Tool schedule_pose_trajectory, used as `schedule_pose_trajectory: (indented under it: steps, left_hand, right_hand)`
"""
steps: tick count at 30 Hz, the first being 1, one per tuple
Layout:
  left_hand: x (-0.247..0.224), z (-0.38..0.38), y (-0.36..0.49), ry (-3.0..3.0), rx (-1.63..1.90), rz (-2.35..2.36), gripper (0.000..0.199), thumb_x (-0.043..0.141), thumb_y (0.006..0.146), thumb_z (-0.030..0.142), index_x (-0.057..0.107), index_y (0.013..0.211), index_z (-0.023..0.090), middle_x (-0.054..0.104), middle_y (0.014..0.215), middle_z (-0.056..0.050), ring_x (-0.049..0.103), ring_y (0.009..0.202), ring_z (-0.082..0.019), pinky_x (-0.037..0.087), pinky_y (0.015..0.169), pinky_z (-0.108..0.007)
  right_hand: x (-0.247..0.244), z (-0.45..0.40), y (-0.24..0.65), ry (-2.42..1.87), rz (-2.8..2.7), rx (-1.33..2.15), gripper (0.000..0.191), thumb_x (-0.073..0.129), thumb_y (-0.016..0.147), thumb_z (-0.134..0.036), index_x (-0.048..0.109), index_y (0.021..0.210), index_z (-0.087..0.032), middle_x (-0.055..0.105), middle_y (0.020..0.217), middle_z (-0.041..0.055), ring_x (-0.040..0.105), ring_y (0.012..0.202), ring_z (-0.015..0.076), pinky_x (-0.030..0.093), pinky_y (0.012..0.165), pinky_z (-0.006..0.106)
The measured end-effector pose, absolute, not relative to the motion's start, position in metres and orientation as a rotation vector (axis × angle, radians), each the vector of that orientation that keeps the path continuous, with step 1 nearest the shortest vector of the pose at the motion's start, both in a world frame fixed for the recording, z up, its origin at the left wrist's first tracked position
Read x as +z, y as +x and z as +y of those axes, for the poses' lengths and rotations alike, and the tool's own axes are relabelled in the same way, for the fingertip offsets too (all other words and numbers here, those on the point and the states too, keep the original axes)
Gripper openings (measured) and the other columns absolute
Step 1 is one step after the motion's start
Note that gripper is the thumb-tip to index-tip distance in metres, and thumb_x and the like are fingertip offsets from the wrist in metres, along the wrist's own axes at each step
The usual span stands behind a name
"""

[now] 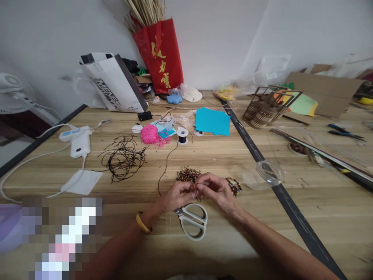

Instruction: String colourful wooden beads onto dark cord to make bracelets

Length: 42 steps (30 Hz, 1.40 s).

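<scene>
My left hand and my right hand meet above the wooden table, fingers closed in pinches. Between them is a thin black cord, with a small loop hanging below the fingertips. Behind the hands lies a pile of small multicoloured beads. A strand of beads curves beside my right hand. Light-handled scissors lie just below the hands, their blades partly hidden by my left hand. A spool of black cord stands farther back, its cord trailing down to the left of my left hand.
Tangled black cord, pink yarn and a white power strip are at the left. Blue paper lies behind. At the right are a round clear lid, a wooden rack and pliers.
</scene>
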<state>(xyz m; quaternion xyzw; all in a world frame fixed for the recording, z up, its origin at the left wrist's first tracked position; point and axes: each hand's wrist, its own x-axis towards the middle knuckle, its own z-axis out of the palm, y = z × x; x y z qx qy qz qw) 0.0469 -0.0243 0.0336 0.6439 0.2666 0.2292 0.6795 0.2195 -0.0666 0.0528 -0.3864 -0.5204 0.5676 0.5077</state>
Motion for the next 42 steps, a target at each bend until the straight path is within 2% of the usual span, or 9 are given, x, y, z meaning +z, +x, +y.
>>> schedule_pose_trajectory:
  steps: [5,9,15,22,24,27,32,36,42]
  left_hand:
    - [0.047,-0.019,0.039,1.318,0.469,0.539,0.034,0.058,0.085,0.043,0.064,0.082,0.010,0.067,0.069,-0.007,0.063,0.068,-0.016,0.048,0.071,-0.027]
    - [0.052,-0.017,0.035,1.293,0.465,0.520,0.037,0.059,0.083,0.046,0.063,0.085,0.009,0.065,0.062,-0.004,0.061,0.058,-0.014,0.047,0.062,-0.026]
    - [0.055,-0.017,0.036,1.247,0.476,0.609,0.033,0.069,0.074,0.044,0.060,0.073,0.012,0.060,0.052,0.001,0.055,0.049,-0.011,0.046,0.058,-0.025]
    - [0.075,-0.009,0.014,1.355,0.685,0.734,0.022,0.068,0.077,0.031,0.065,0.066,0.012,0.067,0.063,-0.002,0.058,0.062,-0.011,0.046,0.066,-0.024]
    - [0.079,-0.006,0.004,1.358,0.764,0.779,0.019,0.067,0.078,0.029,0.067,0.068,0.012,0.068,0.065,-0.002,0.058,0.062,-0.011,0.045,0.064,-0.023]
    - [0.085,-0.002,-0.007,1.301,0.857,0.813,0.016,0.070,0.074,0.028,0.069,0.075,0.012,0.068,0.060,-0.002,0.057,0.054,-0.010,0.042,0.052,-0.021]
    - [0.099,0.004,-0.016,1.191,0.988,0.837,0.021,0.076,0.067,0.028,0.068,0.077,0.011,0.067,0.057,-0.003,0.060,0.050,-0.013,0.039,0.044,-0.021]
    - [0.107,0.012,-0.025,1.154,1.101,0.890,0.021,0.077,0.065,0.028,0.069,0.077,0.013,0.067,0.060,-0.003,0.059,0.052,-0.012,0.043,0.047,-0.022]
    - [0.115,0.020,-0.044,1.339,1.285,1.087,0.016,0.067,0.078,0.030,0.071,0.083,0.015,0.055,0.046,0.003,0.046,0.043,-0.008,0.035,0.041,-0.020]
  right_hand:
    - [0.055,-0.063,0.224,-0.995,-1.382,1.158,0.019,0.066,0.082,-0.035,0.062,0.079,-0.017,0.058,0.078,0.0026,0.054,0.069,0.0126,0.041,0.056,0.023]
    - [0.057,-0.062,0.224,-0.991,-1.416,1.161,0.018,0.064,0.084,-0.034,0.062,0.079,-0.017,0.057,0.075,0.0013,0.051,0.066,0.0115,0.039,0.056,0.022]
    - [0.067,-0.060,0.216,-1.002,-1.511,1.162,0.020,0.062,0.085,-0.036,0.061,0.080,-0.017,0.058,0.074,0.0017,0.053,0.069,0.0132,0.041,0.060,0.025]
    - [0.060,-0.065,0.216,-1.163,-1.866,1.080,0.012,0.055,0.089,-0.029,0.058,0.092,-0.017,0.059,0.072,0.0004,0.055,0.064,0.0122,0.040,0.055,0.021]
    - [0.056,-0.076,0.214,-1.218,-2.231,0.973,0.009,0.058,0.088,-0.026,0.059,0.092,-0.018,0.062,0.075,0.0015,0.057,0.063,0.0131,0.040,0.056,0.023]
    - [0.052,-0.094,0.206,-1.255,-2.716,0.636,0.020,0.065,0.083,-0.029,0.059,0.098,-0.017,0.065,0.085,0.0071,0.061,0.071,0.0205,0.041,0.057,0.027]
    - [0.047,-0.112,0.198,-1.156,-2.910,0.316,0.035,0.057,0.082,-0.010,0.051,0.117,-0.014,0.064,0.103,0.0116,0.061,0.085,0.0227,0.045,0.063,0.030]
    - [0.049,-0.119,0.201,-1.033,-2.931,0.327,0.047,0.061,0.077,-0.010,0.048,0.122,-0.013,0.062,0.113,0.0146,0.059,0.090,0.0237,0.045,0.062,0.030]
    - [0.061,-0.111,0.215,-0.941,-2.902,0.651,0.022,0.062,0.084,-0.025,0.058,0.105,-0.018,0.067,0.091,0.0058,0.062,0.077,0.0188,0.042,0.061,0.027]
